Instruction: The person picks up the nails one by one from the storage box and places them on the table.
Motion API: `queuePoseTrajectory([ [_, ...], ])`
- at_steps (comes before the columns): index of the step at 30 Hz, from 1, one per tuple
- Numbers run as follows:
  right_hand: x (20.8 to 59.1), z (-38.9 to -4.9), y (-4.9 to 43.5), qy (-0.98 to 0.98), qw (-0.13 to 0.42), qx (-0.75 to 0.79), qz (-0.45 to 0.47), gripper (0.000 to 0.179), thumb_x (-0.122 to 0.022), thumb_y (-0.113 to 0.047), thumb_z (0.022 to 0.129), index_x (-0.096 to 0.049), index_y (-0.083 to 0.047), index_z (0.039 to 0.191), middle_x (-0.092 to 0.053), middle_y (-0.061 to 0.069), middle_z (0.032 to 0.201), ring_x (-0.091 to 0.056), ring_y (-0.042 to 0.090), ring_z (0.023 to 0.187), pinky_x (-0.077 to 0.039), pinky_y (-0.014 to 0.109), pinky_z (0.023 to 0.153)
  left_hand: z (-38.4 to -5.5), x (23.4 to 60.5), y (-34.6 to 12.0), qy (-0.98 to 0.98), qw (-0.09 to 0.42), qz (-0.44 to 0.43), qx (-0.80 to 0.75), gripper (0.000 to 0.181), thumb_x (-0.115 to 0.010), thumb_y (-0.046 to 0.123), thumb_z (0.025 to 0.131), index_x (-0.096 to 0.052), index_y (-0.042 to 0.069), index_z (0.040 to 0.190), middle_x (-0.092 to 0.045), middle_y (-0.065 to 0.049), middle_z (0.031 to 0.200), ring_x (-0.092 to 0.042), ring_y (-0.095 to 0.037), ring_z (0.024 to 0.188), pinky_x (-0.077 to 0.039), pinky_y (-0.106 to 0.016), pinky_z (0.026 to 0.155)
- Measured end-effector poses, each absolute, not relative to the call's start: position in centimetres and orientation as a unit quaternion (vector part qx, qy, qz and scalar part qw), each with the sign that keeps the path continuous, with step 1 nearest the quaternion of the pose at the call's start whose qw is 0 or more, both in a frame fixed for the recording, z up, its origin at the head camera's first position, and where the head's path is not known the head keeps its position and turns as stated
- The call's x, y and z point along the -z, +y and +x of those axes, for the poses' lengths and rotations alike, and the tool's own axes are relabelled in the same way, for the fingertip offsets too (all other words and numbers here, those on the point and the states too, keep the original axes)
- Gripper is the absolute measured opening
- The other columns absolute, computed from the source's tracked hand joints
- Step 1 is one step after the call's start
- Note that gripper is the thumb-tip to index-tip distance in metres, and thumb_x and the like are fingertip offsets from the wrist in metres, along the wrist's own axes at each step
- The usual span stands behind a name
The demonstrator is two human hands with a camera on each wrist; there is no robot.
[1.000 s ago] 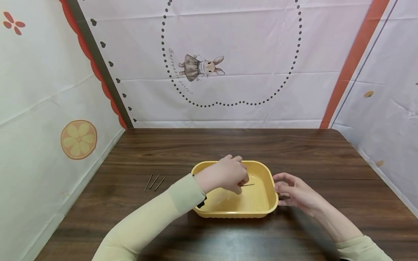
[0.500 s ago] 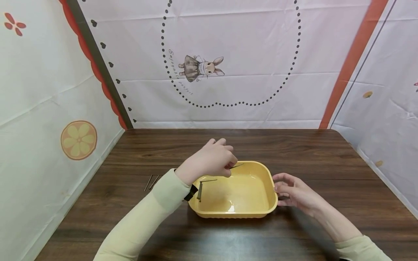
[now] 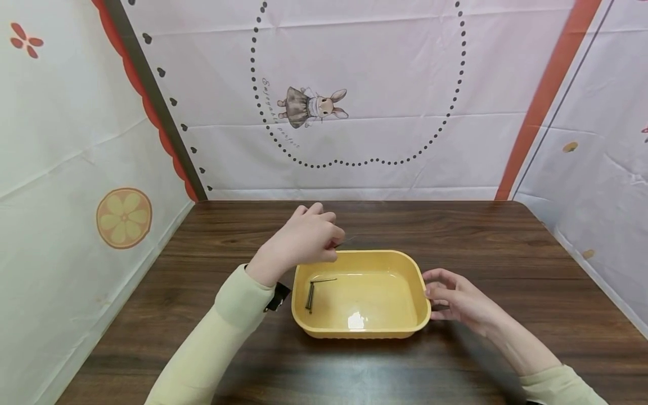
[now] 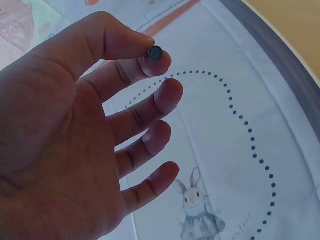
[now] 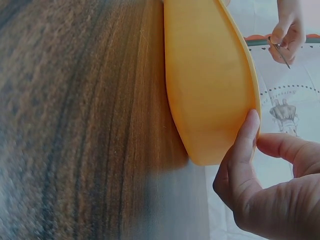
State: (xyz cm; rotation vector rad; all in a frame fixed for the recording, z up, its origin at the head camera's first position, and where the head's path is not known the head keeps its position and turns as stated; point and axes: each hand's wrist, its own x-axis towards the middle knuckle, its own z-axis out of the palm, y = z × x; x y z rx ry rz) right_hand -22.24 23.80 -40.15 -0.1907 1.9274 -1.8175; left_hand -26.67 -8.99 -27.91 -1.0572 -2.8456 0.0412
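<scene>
My left hand (image 3: 304, 236) pinches a nail (image 3: 346, 241) between thumb and forefinger, above the far left rim of a yellow plastic basin (image 3: 361, 332). In the left wrist view the round, textured nail head (image 4: 155, 53) faces the camera, and the other fingers are spread apart from it. Several dark nails (image 3: 310, 297) lie on the basin's floor at its left end. At the basin's right end my right hand (image 3: 463, 301) grips the rim, the thumb on one side and fingers (image 5: 245, 137) on the other in the right wrist view.
The basin stands on a dark wood-grain table (image 3: 405, 371). A printed white cloth (image 3: 395, 84) hangs behind the table and along both sides. The left sleeve (image 3: 238, 298) covers part of the table left of the basin.
My left hand has risen from inside the basin, up and to the left, still pinching the nail. Its sleeve now hides the nails on the table at left. The right hand stays put.
</scene>
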Motion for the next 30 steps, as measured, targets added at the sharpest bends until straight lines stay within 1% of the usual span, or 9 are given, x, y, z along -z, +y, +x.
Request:
queuePoseTrajectory([
  [3, 40.2, -22.2, 23.7, 0.703, 0.243, 0.665, -0.070, 0.026, -0.056, -0.013, 0.098, -0.044, -0.013, 0.121, -0.063, -0.006, 0.094, -0.066, 0.008, 0.086, -0.060, 0.030, 0.075, -26.5, 28.3, -9.8, -0.940, 0.067, -0.333, -0.018, 0.032, -0.067, 0.019, 0.081, -0.043, 0.023, 0.061, -0.042, 0.005, 0.075, -0.037, -0.021, 0.085, -0.031, -0.037, 0.080],
  [6, 40.1, -22.2, 23.7, 0.703, 0.244, 0.665, -0.069, 0.026, -0.056, -0.013, 0.098, -0.044, -0.013, 0.121, -0.064, -0.006, 0.093, -0.066, 0.008, 0.085, -0.060, 0.030, 0.075, -26.4, 29.0, -10.9, -0.943, 0.092, -0.320, -0.026, 0.030, -0.065, 0.017, 0.080, -0.043, 0.023, 0.061, -0.042, 0.005, 0.075, -0.038, -0.021, 0.085, -0.034, -0.039, 0.081],
  [11, 40.2, -22.3, 23.8, 0.702, 0.247, 0.664, -0.072, 0.026, -0.055, -0.014, 0.099, -0.044, -0.013, 0.122, -0.064, -0.007, 0.094, -0.066, 0.008, 0.086, -0.060, 0.031, 0.076, -26.2, 30.1, -12.5, -0.944, 0.138, -0.299, -0.027, 0.026, -0.061, 0.011, 0.077, -0.043, 0.023, 0.062, -0.042, 0.004, 0.074, -0.038, -0.022, 0.083, -0.034, -0.040, 0.079],
  [16, 40.3, -22.3, 23.8, 0.700, 0.248, 0.666, -0.073, 0.025, -0.055, -0.013, 0.099, -0.044, -0.014, 0.121, -0.064, -0.007, 0.093, -0.066, 0.008, 0.085, -0.060, 0.031, 0.076, -25.8, 31.3, -13.9, -0.942, 0.192, -0.275, -0.029, 0.025, -0.063, 0.012, 0.079, -0.047, 0.022, 0.063, -0.045, 0.002, 0.077, -0.041, -0.023, 0.083, -0.039, -0.043, 0.081],
  [20, 40.3, -22.3, 23.8, 0.696, 0.250, 0.669, -0.077, 0.025, -0.055, -0.013, 0.099, -0.044, -0.013, 0.121, -0.065, -0.007, 0.093, -0.066, 0.008, 0.085, -0.060, 0.031, 0.076, -25.4, 32.2, -14.9, -0.935, 0.229, -0.269, -0.031, 0.021, -0.066, 0.012, 0.078, -0.052, 0.021, 0.065, -0.048, 0.000, 0.078, -0.043, -0.024, 0.081, -0.042, -0.045, 0.081],
  [25, 40.1, -22.3, 23.8, 0.694, 0.249, 0.672, -0.076, 0.026, -0.055, -0.012, 0.099, -0.043, -0.012, 0.122, -0.066, -0.007, 0.093, -0.067, 0.008, 0.086, -0.060, 0.032, 0.077, -24.9, 33.1, -16.3, -0.935, 0.243, -0.254, -0.037, 0.014, -0.068, 0.013, 0.078, -0.058, 0.021, 0.070, -0.053, -0.002, 0.085, -0.046, -0.026, 0.085, -0.043, -0.047, 0.081],
  [30, 40.0, -22.4, 23.7, 0.695, 0.250, 0.670, -0.073, 0.026, -0.055, -0.012, 0.099, -0.043, -0.012, 0.122, -0.065, -0.008, 0.094, -0.066, 0.007, 0.086, -0.060, 0.032, 0.077, -24.4, 34.2, -17.6, -0.941, 0.235, -0.242, -0.043, 0.007, -0.068, 0.014, 0.078, -0.064, 0.020, 0.077, -0.058, -0.003, 0.093, -0.049, -0.028, 0.090, -0.045, -0.049, 0.081],
])
